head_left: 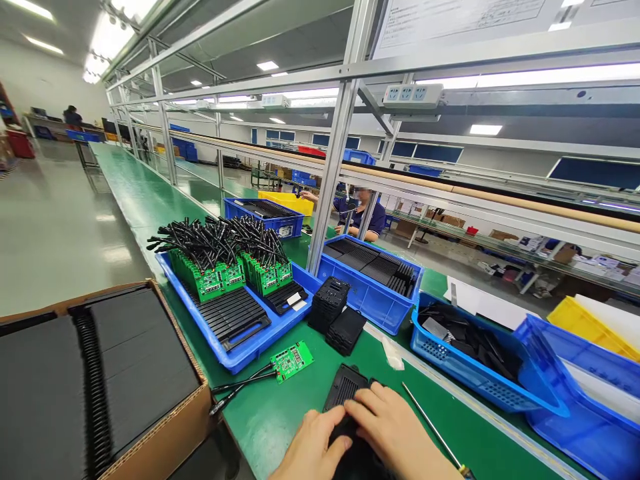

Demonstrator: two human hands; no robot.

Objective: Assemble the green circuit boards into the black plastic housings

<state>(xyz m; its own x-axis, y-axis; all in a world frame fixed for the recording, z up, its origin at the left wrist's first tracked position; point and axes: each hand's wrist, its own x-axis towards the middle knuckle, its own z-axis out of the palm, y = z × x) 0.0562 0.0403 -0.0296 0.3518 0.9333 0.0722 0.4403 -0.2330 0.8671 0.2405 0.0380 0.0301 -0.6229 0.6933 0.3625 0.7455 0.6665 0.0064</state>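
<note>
My left hand (316, 445) and my right hand (393, 430) are close together at the bench's near edge. Their fingers bend over a dark plastic casing part (367, 460), mostly hidden beneath them. Just beyond the fingertips lies a black ribbed plastic cover (345, 385); whether it is joined to the held part I cannot tell. To the left a green circuit board (291, 362) with two black cables rests flat on the bench. Right of my right hand lies a screwdriver (431, 423) with a long metal shaft.
Stacked black casings (329, 303) stand ahead. A blue tray (240, 360) carries many cabled boards. Blue bins (367, 293) and a blue basket (465, 383) hold black parts. A cardboard box (165, 427) is at left. A metal post (333, 173) rises mid-bench; a co-worker (367, 217) sits beyond.
</note>
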